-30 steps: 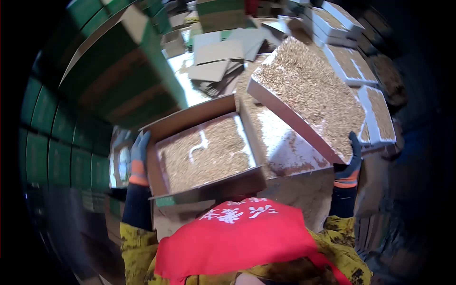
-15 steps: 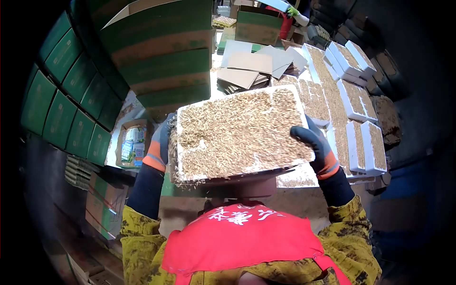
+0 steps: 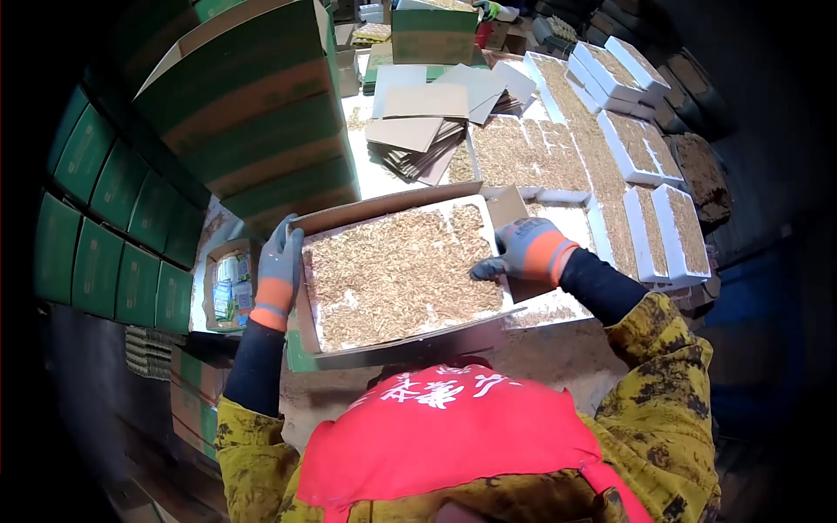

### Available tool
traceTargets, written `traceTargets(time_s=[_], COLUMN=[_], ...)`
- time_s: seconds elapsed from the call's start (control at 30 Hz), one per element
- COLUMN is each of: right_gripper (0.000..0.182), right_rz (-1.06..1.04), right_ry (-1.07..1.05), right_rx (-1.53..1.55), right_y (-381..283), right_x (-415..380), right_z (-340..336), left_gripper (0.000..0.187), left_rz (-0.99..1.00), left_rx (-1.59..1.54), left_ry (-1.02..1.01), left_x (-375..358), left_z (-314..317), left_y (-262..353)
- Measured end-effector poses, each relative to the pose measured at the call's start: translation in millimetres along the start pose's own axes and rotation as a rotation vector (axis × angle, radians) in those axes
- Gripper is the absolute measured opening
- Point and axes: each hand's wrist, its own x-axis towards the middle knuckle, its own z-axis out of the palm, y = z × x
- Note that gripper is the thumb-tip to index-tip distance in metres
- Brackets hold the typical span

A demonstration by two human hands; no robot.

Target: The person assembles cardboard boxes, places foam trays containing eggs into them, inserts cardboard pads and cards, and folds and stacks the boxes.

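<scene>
A white foam tray filled with husks sits tilted in the open top of a green and brown cardboard box in front of me. My left hand, in a grey and orange glove, is closed on the left wall of the box, beside the tray's edge. From the right, my right hand grips the tray's right rim, with dark fingertips over the husks; the fingers on the far side are hidden. A box flap stands just behind my right hand.
Tall green boxes stand at the left, with more boxes beyond. Cardboard sheets lie on the table ahead. Husk-filled white trays line the right. A small carton of packets is at left. Another person's gloved hand shows at the back.
The tray has come down into the cardboard box. My left hand has moved onto the box wall, and my right hand has shifted left with the tray's right rim.
</scene>
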Motion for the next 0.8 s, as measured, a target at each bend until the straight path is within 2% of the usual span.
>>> traceTargets(time_s=[0.03, 0.1, 0.17, 0.2, 0.3, 0.37, 0.4, 0.47, 0.5, 0.53, 0.57, 0.63, 0.7, 0.77, 0.8], right_gripper=[0.081, 0.080, 0.074, 0.073, 0.069, 0.073, 0.072, 0.071, 0.062, 0.057, 0.052, 0.041, 0.045, 0.059, 0.080], right_rz=[-0.016, -0.065, -0.115, -0.117, -0.129, -0.206, -0.275, -0.418, -0.349, -0.432, -0.515, -0.406, -0.391, -0.313, -0.225], right_ry=[-0.021, -0.094, -0.056, -0.077, -0.142, -0.119, -0.110, -0.075, -0.220, -0.035, 0.141, 0.242, 0.402, 0.611, 0.448], right_rx=[-0.043, -0.126, -0.258, -0.282, -0.343, -0.292, -0.242, -0.155, 0.145, 0.412, 0.688, 0.958, 0.567, 0.354, 0.286], right_y=[-2.9, -7.6, -2.6, -3.1, -8.5, 0.7, 6.8, 21.7, 22.5, 38.9, 58.7, 73.6, 94.5, 98.2, 86.6], right_x=[5.5, 14.4, 31.0, 38.6, 61.2, 61.9, 59.5, 57.4, 47.9, 64.3, 84.2, 135.6, 226.6, 318.1, 337.8], right_z=[-1.6, -5.1, 11.5, 14.9, 18.7, 16.7, 12.4, -15.1, -58.2, -62.7, -61.4, -59.3, -30.6, 24.0, 26.3], left_gripper=[0.037, 0.037, 0.037, 0.037, 0.037, 0.039, 0.040, 0.041, 0.042, 0.044, 0.043, 0.046, 0.050, 0.061, 0.065], left_rz=[-0.094, -0.091, -0.066, -0.096, -0.048, -0.101, -0.133, -0.074, -0.050, 0.128, 0.322, 0.429, 0.298, 0.160, 0.200], left_rx=[-0.098, -0.073, -0.021, -0.074, 0.051, 0.072, 0.084, 0.251, 0.336, 0.559, 0.787, 0.808, 0.788, 0.888, 0.896], left_ry=[-0.011, -0.024, 0.000, -0.009, 0.008, -0.012, -0.027, 0.073, 0.134, 0.246, 0.286, 0.061, -0.277, -0.559, -0.568], left_x=[2.9, 3.0, 2.9, 2.8, 2.4, 1.9, 0.1, -2.2, -2.8, -2.1, -0.4, -6.6, -11.7, -3.1, -4.4], left_z=[-2.2, -1.6, 1.4, 1.0, 2.6, 1.3, 1.0, 2.3, 2.5, 2.0, 3.1, 11.0, 34.4, 62.9, 72.7], left_y=[5.1, 11.6, 3.5, 9.8, 22.3, 32.4, 35.0, 34.9, 34.8, 53.2, 100.0, 137.8, 147.7, 152.1, 145.4])
